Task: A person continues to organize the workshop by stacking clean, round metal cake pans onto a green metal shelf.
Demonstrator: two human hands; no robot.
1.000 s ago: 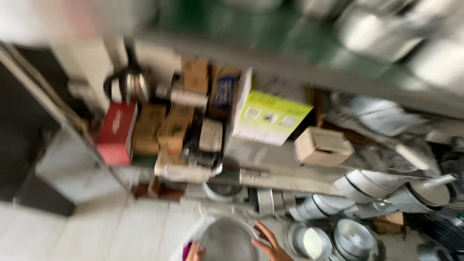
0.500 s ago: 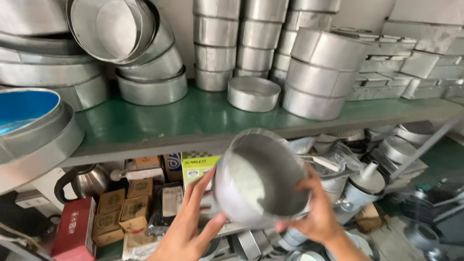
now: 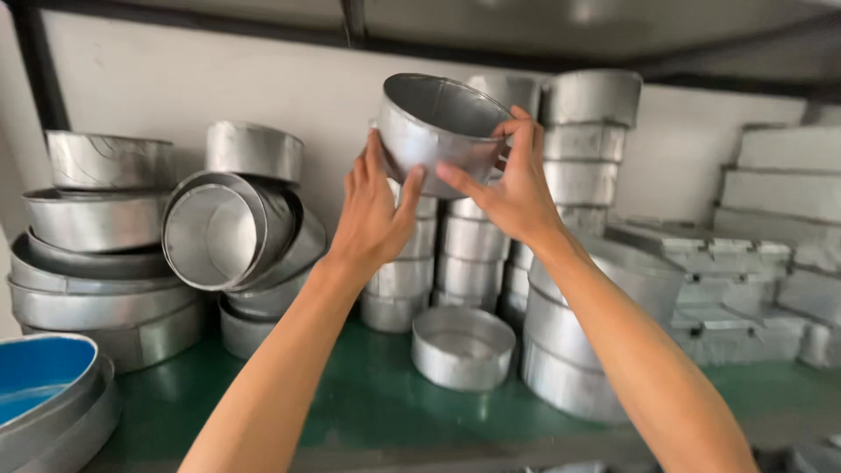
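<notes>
Both my hands hold one round metal cake tin (image 3: 435,123) up high, tilted with its open top facing up and toward me. My left hand (image 3: 372,210) cups its lower left side. My right hand (image 3: 508,180) grips its right rim and wall, thumb under the base. The tin hovers above a tall stack of similar tins (image 3: 469,254) that stands against the white wall. Another stack (image 3: 589,131) rises just to the right of it.
A green shelf (image 3: 368,403) carries many metal tins: a single low one (image 3: 462,346) in front, large wide ones (image 3: 96,263) at left with one lying on its side (image 3: 223,229), a blue-lined pan (image 3: 39,377) at the near left, rectangular trays (image 3: 762,263) at right.
My view has swung up from the lower shelf of boxes to the green shelf. My hands have lifted the tin from low down to above the middle stack.
</notes>
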